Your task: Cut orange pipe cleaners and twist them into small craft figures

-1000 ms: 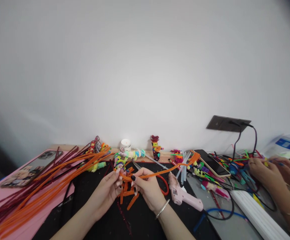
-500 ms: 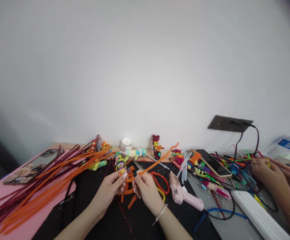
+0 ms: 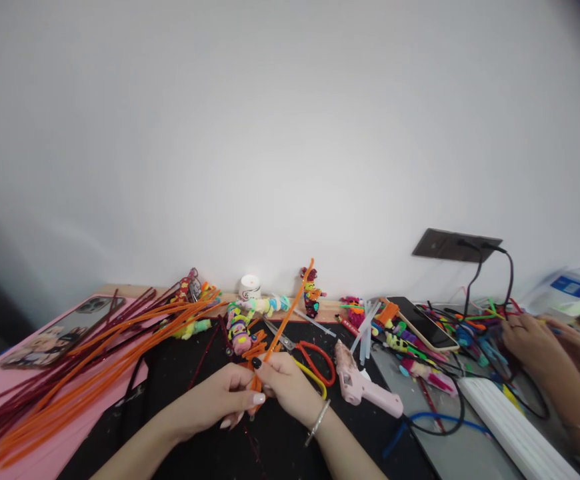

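An orange pipe cleaner (image 3: pixel 290 308) stands up slantwise from between my hands, its free tip in front of a small figure (image 3: pixel 312 293) by the wall. My left hand (image 3: pixel 230 395) is closed on its lower, bent part, most of which the fingers hide. Pinched against the same pipe cleaner, my right hand (image 3: pixel 286 381) touches the left one. Just beyond lie short orange pieces (image 3: pixel 256 343), a colourful pipe-cleaner doll (image 3: pixel 240 330) and scissors (image 3: pixel 315 363) with red and yellow handles.
Long orange pipe cleaners (image 3: pixel 95 363) and dark red ones spread over the pink sheet at left, beside a phone (image 3: pixel 60 340). A pink glue gun (image 3: pixel 365 387), glue sticks (image 3: pixel 367 330) and another phone (image 3: pixel 423 325) lie at right. A co-worker's hands (image 3: pixel 535 343) work at far right.
My hands have come together and slightly lower. The orange pipe cleaner has swung from leaning right to more upright, and the scissors are less covered.
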`<state>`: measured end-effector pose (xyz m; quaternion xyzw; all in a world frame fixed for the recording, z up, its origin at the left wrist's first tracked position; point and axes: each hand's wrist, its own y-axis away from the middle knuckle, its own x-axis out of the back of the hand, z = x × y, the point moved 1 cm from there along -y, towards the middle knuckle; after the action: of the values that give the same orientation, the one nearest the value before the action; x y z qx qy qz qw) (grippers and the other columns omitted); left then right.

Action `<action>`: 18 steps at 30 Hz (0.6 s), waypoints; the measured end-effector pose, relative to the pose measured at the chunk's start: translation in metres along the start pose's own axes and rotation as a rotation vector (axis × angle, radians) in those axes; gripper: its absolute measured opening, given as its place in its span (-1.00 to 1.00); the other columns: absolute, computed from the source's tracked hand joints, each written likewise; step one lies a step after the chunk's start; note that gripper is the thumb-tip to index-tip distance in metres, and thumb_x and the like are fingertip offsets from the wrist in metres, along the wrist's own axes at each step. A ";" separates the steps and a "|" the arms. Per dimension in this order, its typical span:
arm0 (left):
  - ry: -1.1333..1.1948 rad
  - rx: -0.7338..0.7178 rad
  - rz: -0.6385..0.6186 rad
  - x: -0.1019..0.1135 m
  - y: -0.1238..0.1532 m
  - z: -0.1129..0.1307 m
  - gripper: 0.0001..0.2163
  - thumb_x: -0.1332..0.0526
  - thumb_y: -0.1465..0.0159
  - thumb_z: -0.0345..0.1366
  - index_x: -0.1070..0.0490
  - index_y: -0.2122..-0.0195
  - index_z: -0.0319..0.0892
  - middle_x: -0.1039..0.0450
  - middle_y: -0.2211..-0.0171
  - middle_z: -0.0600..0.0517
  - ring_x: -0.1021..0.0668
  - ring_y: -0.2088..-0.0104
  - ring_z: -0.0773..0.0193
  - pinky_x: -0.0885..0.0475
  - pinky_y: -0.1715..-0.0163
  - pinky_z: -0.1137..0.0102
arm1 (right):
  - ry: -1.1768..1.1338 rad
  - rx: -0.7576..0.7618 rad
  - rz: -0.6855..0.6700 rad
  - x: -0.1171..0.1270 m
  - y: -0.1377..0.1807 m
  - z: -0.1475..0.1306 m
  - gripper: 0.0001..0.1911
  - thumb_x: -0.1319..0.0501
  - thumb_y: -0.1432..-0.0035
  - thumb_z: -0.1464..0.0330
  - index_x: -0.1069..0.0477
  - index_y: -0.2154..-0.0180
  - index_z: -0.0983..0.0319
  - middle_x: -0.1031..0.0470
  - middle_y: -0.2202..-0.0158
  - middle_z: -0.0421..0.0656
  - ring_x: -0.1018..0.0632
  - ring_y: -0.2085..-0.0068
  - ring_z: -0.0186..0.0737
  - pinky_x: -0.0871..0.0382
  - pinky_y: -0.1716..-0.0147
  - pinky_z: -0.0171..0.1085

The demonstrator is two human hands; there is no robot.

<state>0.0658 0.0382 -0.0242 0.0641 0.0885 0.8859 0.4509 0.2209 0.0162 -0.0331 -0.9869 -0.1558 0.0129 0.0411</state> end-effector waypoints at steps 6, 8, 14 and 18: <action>0.014 0.087 -0.052 0.003 0.003 -0.005 -0.60 -0.31 -0.06 0.05 -0.37 0.59 -0.23 -0.18 0.76 0.21 -0.15 0.76 0.50 -0.01 0.72 0.52 | 0.209 0.020 -0.073 -0.001 0.003 -0.011 -0.51 -0.11 -0.21 0.07 -0.12 0.63 0.20 -0.10 0.64 -0.34 -0.12 0.58 -0.41 0.04 0.58 -0.35; -0.021 0.101 -0.047 0.003 0.002 -0.008 -0.62 -0.29 -0.07 0.02 -0.39 0.59 -0.23 -0.17 0.77 0.20 -0.15 0.76 0.49 0.00 0.72 0.51 | 0.315 0.030 -0.079 -0.002 0.004 -0.014 -0.58 -0.08 -0.23 0.20 -0.15 0.63 0.21 -0.14 0.63 -0.33 -0.15 0.57 -0.40 0.01 0.57 -0.35; -0.145 -0.014 0.166 -0.001 -0.005 -0.008 -0.65 -0.21 -0.16 -0.01 -0.24 0.57 -0.17 -0.18 0.72 0.22 -0.21 0.72 0.46 -0.06 0.68 0.52 | 0.458 0.064 0.182 0.000 0.002 -0.013 -0.68 -0.06 -0.11 0.39 -0.10 0.66 0.20 -0.08 0.66 -0.34 -0.13 0.58 -0.41 0.03 0.58 -0.36; -0.214 -0.126 0.244 -0.003 -0.006 -0.002 -0.67 -0.18 -0.19 -0.06 -0.14 0.55 -0.14 -0.14 0.65 0.24 -0.28 0.66 0.44 -0.15 0.62 0.52 | 0.360 0.099 0.321 0.002 -0.001 -0.011 -0.67 -0.06 -0.11 0.32 -0.03 0.64 0.18 -0.05 0.64 -0.35 -0.12 0.55 -0.40 0.00 0.55 -0.35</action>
<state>0.0722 0.0390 -0.0281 0.1401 -0.0242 0.9259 0.3499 0.2225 0.0169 -0.0219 -0.9821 0.0138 -0.1492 0.1142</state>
